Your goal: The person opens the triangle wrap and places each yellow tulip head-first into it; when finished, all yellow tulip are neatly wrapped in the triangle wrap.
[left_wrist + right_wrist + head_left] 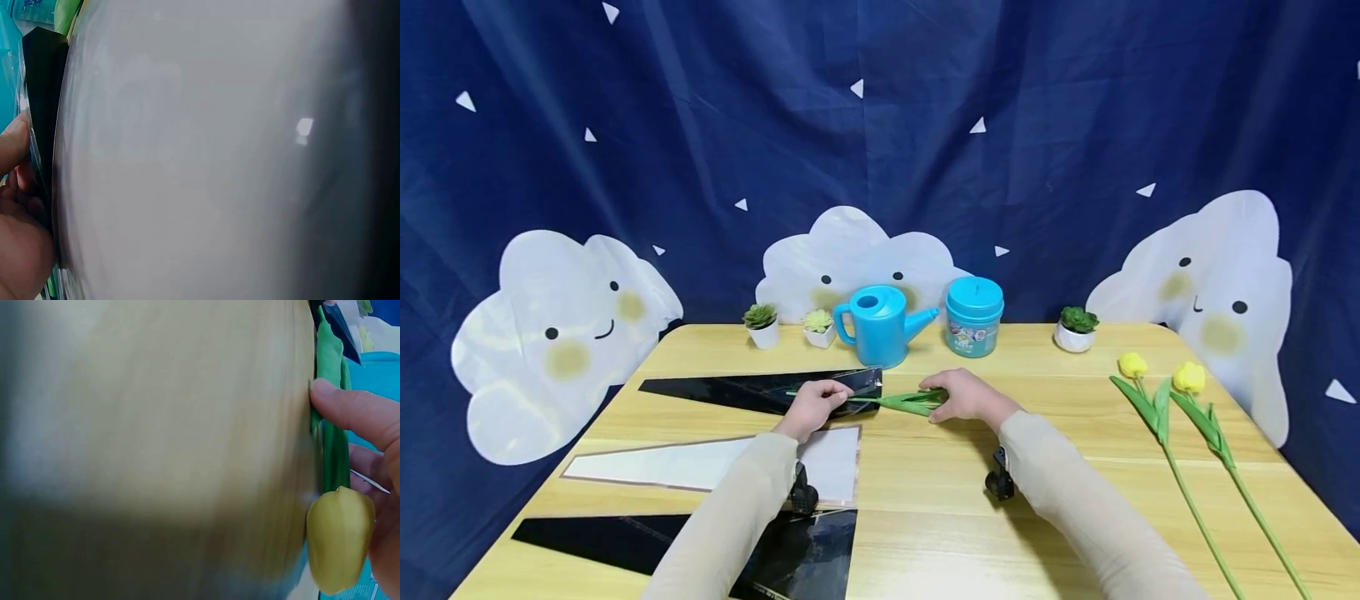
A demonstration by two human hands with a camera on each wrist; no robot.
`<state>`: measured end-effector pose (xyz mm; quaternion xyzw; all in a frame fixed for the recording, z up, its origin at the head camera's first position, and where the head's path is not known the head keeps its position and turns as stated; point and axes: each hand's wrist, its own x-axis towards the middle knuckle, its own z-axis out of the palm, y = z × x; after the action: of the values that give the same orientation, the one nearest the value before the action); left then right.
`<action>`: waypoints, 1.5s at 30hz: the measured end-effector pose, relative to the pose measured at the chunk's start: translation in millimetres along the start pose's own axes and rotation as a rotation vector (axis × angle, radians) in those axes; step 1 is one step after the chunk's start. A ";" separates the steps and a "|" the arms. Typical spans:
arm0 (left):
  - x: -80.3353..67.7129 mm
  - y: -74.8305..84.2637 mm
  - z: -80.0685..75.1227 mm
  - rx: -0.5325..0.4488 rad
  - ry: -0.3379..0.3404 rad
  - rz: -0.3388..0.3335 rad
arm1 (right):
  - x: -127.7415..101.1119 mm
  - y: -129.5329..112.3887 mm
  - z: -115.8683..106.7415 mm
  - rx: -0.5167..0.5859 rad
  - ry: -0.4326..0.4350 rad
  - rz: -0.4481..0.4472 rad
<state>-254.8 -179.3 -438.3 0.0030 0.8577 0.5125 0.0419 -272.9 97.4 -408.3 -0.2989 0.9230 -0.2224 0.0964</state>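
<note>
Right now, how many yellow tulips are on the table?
3. Two lie side by side at the table's right: one and another. A third is held in the right hand, its bloom hidden from the head view.

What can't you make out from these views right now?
- Head view: the bloom of the held tulip is hidden under the right hand.
- Left wrist view: left hand cut off by the edge; blurred white sheet fills the frame.
- Head view: can label too small to read.

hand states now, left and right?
Left hand: closed, pinching the stem end of the tulip over the black sheet.
Right hand: closed, holding the same tulip at its leaves and bloom.
</note>
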 end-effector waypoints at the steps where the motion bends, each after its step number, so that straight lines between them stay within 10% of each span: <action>1: 0.0 -0.4 -0.5 0.001 -0.001 -0.004 | -0.7 0.1 0.5 -0.004 0.009 -0.002; 18: -2.3 2.9 -6.3 0.003 -0.013 -0.052 | -0.5 0.0 10.5 0.094 0.132 -0.018; 45: -4.4 15.8 2.8 0.089 -0.006 0.084 | 17.9 -22.3 14.6 0.190 0.197 -0.007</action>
<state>-250.8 -169.5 -425.4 0.0426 0.8786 0.4752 0.0229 -271.4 65.5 -411.5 -0.2683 0.9018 -0.3372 0.0324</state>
